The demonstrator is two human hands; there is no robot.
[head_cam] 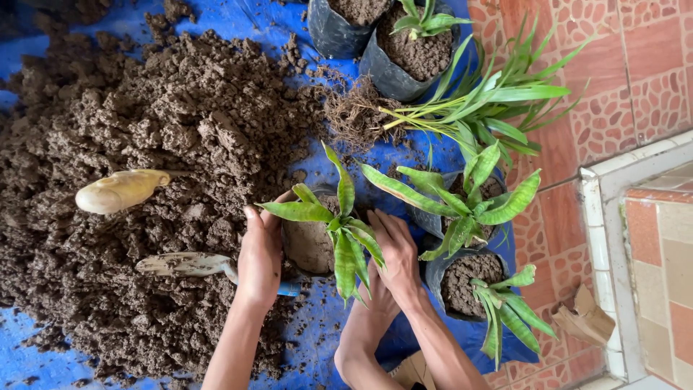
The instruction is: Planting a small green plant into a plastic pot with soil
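Observation:
A black plastic grow bag filled with soil holds a small green sword-leaved plant. My left hand clasps the bag's left side. On the bag's right side my right hand presses against it, fingers pointing up beneath the leaves. Both hands are wrapped around the same bag, which stands on a blue tarp.
A large heap of brown soil covers the tarp's left. A trowel and a pale wooden-handled tool lie in it. Potted plants stand right, bare-rooted plants and more bags above. Tiled floor and a step lie right.

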